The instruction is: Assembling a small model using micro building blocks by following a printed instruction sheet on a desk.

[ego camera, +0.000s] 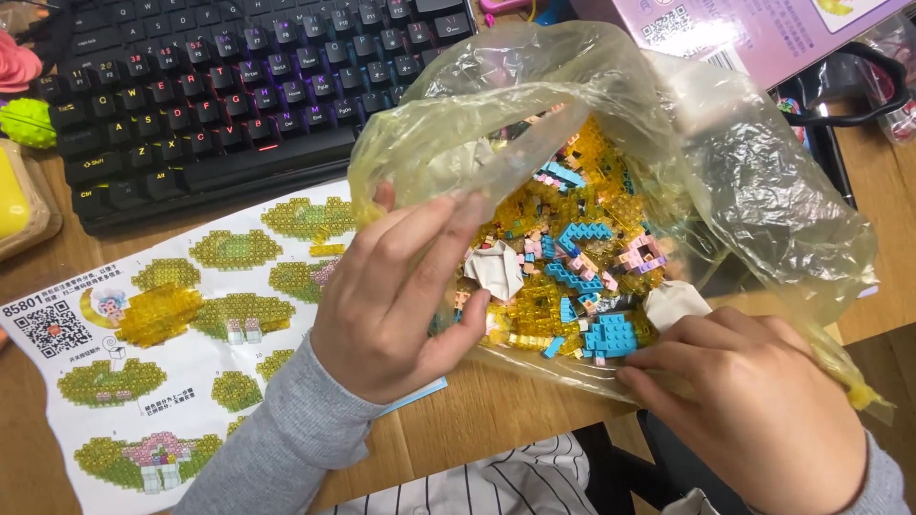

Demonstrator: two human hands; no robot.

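A yellowish clear plastic bag [763,191] lies open on the wooden desk, filled with several small building bricks [572,277] in clear yellow, blue and pink. My left hand [396,296] grips the bag's near left rim, fingers spread along the plastic. My right hand [744,391] presses on the bag's lower right side, fingertips pinching through the plastic next to a blue brick cluster [609,336]. A partly built clear yellow piece [157,315] rests on the instruction sheet to the left.
A printed instruction sheet [143,381] with brick diagrams lies at the left. A black keyboard [219,86] stands behind it. A purple box [763,33] is at the back right. Yellow and green objects [24,124] sit at the far left edge.
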